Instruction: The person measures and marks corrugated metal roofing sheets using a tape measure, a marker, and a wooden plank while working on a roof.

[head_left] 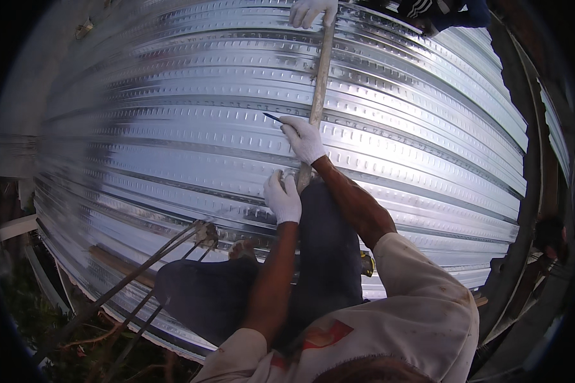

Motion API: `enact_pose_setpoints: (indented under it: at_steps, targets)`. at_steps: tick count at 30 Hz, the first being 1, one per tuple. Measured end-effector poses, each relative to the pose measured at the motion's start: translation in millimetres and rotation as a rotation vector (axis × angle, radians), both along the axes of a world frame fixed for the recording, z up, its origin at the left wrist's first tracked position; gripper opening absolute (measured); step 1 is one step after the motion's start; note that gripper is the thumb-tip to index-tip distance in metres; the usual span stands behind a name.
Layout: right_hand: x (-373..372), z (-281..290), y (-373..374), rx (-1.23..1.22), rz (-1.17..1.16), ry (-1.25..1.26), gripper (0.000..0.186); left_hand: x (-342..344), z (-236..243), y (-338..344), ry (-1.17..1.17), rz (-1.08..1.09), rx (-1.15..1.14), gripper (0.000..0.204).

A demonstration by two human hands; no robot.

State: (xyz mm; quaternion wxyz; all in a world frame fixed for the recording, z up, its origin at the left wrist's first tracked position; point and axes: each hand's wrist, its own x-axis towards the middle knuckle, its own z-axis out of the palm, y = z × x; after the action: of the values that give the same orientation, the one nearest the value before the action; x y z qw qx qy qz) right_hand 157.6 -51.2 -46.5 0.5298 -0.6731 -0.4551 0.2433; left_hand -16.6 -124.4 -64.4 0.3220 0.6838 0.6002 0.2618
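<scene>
My right hand (302, 139), in a white glove, grips a slim dark pen (272, 117) whose tip points left over the ribbed metal sheet (198, 124). A long wooden batten (321, 76) lies across the ribs, and the right hand rests against its left side. Close to the batten's near end is my left hand (282, 199), also gloved in white, with thumb and fingers apart above the sheet. Another person's gloved hand (314, 11) is on the batten's far end.
Thin metal rods (140, 268) rise from the lower left over the sheet's edge. A short board (118, 265) lies beside them. Dark beams (533, 147) run along the right edge. Part of the other person (441, 13) shows at the top. Plants (25, 325) grow below left.
</scene>
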Motion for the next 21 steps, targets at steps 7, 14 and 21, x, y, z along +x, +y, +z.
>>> enact_pose_setpoints:
  at_steps: [7,14,21]
  targets:
    - [12.0,0.4,3.1,-0.099,-0.028,0.213,0.029,15.5,6.3,4.8,0.144,-0.046,-0.061,0.085]
    - [96.8,29.9,75.4,0.011,-0.308,0.322,0.033,10.8,1.4,7.9,0.215,-0.037,-0.079,0.091]
    - [259.0,46.3,145.0,-0.362,-0.243,-0.189,0.036,14.1,6.4,11.8,0.208,-0.054,-0.128,0.091]
